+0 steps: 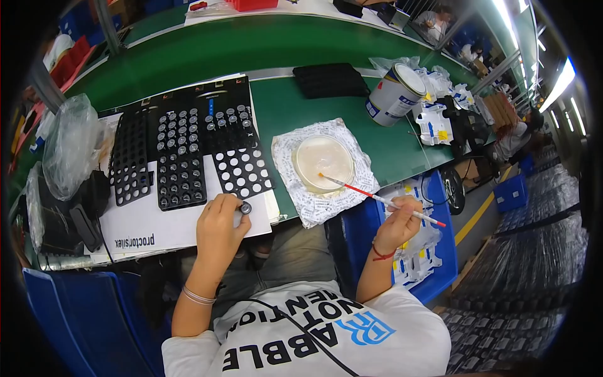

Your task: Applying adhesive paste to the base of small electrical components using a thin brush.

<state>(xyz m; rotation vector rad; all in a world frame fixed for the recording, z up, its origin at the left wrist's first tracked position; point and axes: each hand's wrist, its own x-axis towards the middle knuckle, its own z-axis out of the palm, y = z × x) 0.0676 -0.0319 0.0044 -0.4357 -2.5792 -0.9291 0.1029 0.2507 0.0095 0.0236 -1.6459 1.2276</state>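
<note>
My left hand point(218, 221) pinches a small dark round part point(245, 208) with a grey top, at the front of the table by the perforated trays. In my right hand point(401, 221) is a thin paintbrush point(357, 189) with a red and white handle, held like a pen. The orange-tinted brush tip touches the pale contents of a round shallow dish point(300, 173). Under that dish lies a crumpled printed paper sheet point(298, 204). Just beyond my left hand stands a black tray point(164, 200) filled with rows of small round clear-topped parts. Beside it, a black perforated sheet point(264, 184) shows white through its holes.
A grey-white paint can point(394, 103) stands at the back right, near white plastic pieces point(436, 122). Black trays point(331, 80) lie behind the dish. A clear plastic bag point(74, 141) sits at the left. Below the right table edge is a blue bin point(446, 267) with white pieces.
</note>
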